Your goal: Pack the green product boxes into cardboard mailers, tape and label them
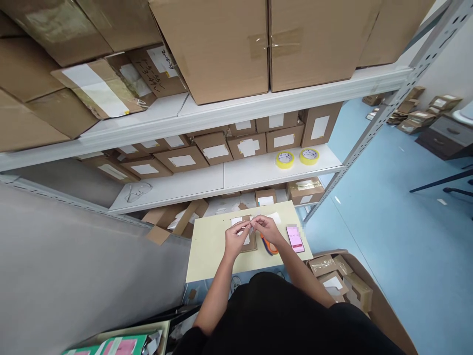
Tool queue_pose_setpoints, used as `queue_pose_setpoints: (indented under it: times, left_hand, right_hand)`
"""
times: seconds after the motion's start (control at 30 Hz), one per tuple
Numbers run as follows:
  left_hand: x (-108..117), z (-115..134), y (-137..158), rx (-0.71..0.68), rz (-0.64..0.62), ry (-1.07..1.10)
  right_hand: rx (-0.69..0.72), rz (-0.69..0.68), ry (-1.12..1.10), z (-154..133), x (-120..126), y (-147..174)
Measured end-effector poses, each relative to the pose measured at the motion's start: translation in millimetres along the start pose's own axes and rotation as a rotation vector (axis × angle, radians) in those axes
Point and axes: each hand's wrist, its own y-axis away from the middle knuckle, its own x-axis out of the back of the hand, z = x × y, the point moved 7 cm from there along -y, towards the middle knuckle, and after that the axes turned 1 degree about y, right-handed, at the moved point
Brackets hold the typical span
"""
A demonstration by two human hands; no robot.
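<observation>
My left hand [235, 239] and my right hand [267, 229] meet over a small pale-yellow table [210, 246], fingertips pinched together. Whatever sits between the fingertips is pale and too small to make out. Below them on the tabletop lies a flat brown cardboard package [253, 243] with white paper on it, partly covered by my hands. Close under my right wrist is an orange and blue tool [270, 245], which looks like scissors. A phone [295, 239] with a lit pink screen rests at the table's right side. White paper [275, 217] lies behind my right hand.
A metal shelf rack [236, 117] full of cardboard boxes [214, 148] rises in front. Two yellow tape rolls [285, 159] sit on its middle shelf. An open carton [177, 219] stands at the table's back left. A large box of smaller cartons [351, 283] is at right.
</observation>
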Motion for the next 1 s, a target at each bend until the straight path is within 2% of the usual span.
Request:
queue_pose_setpoints:
  times: [0.3,0.57,0.77,1.0]
  left_hand:
    - [44.6,22.9,-9.8,-0.353,0.05,-0.192]
    - [77.5,32.3,-18.2,-0.463,0.049,-0.293]
    - [79.4,35.0,-21.7,-0.502,0.03,-0.329]
    - [63.3,48.6,-16.5,-0.495,0.027,-0.28]
  right_hand:
    - [-0.03,0.018,-0.087,-5.2,-42.1,-21.2]
    - [-0.004,0.061,-0.097,-1.7,-73.6,-36.4]
    - [0.014,0.097,-0.101,-2.9,-75.8,-38.0]
    - [0.036,0.085,-0.079,-11.5,-62.2,-30.4]
